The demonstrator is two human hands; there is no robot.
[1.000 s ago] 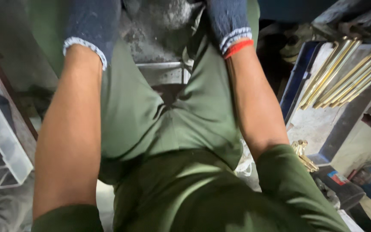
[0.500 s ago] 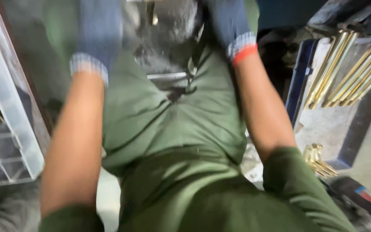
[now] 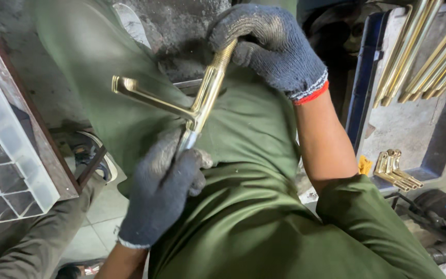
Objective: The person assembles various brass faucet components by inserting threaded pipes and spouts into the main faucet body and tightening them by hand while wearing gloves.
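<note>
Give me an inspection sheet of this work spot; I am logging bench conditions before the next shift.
Surface: grimy grey machine housing straight ahead, dusted with residue.
Job's things: brass T-shaped part, held at both ends over the green apron.
Clutter: loose brass pieces on the grey tray at right; long brass rods leaning there.
Grippers: left hand in a dark knit glove grips the lower end; right hand, gloved too, grips the upper end.
Cables: nothing seen.
Surroundings: white plastic crate at left; tiled floor below; another person's trouser leg at lower left.
</note>
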